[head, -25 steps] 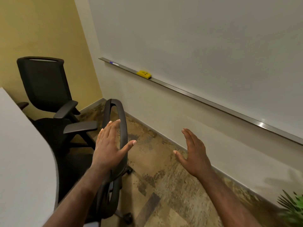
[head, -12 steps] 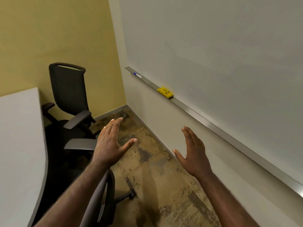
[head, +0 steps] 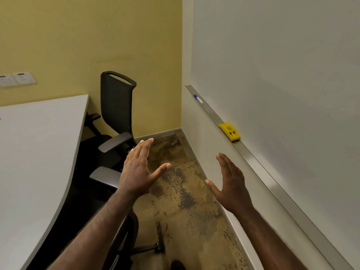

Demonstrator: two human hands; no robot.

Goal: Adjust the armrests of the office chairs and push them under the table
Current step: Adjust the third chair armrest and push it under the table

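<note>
A black mesh office chair (head: 116, 102) stands at the far corner by the yellow wall, its seat tucked partly under the white table (head: 37, 152); its grey armrest (head: 115, 142) sticks out toward me. A nearer chair sits below my left arm, with its grey armrest (head: 104, 175) just left of my wrist and its backrest (head: 126, 236) under my forearm. My left hand (head: 139, 170) hovers open, fingers spread, above that nearer armrest without touching it. My right hand (head: 231, 187) is open too, held in the air over the floor near the wall.
A whiteboard (head: 282, 65) fills the right wall, with a tray holding a blue-capped marker (head: 198, 98) and a yellow eraser (head: 229, 131). Patterned brown carpet (head: 181, 191) runs between table and wall. Wall sockets (head: 16, 78) sit above the table. A chair caster (head: 158, 247) rests on the floor.
My view has swung left and up, bringing the table and far chair toward the centre. The near chair's backrest has dropped below my left arm. Both hands stay open and raised.
</note>
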